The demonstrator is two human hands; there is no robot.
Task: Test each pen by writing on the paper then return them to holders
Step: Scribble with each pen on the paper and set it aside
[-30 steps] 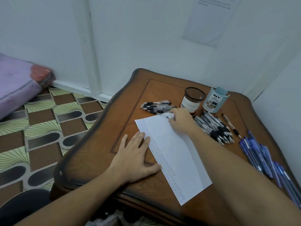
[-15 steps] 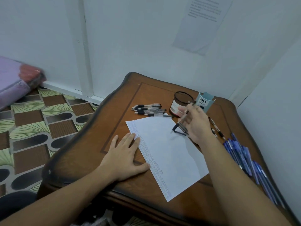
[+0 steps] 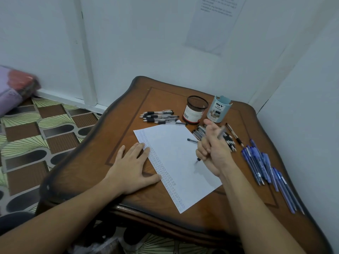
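The right grip has dropped to centre frame, pinching a pen tip-down over the paper; writing probably comes next. The left grip stays spread flat.

Glossy dark wood counter – matt white paper, black wire-mesh metal holder, smooth plastic pens.

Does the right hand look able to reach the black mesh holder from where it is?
Likely yes: the right hand, gripping a pen, hovers just short of the mesh holder, with nothing standing between them.
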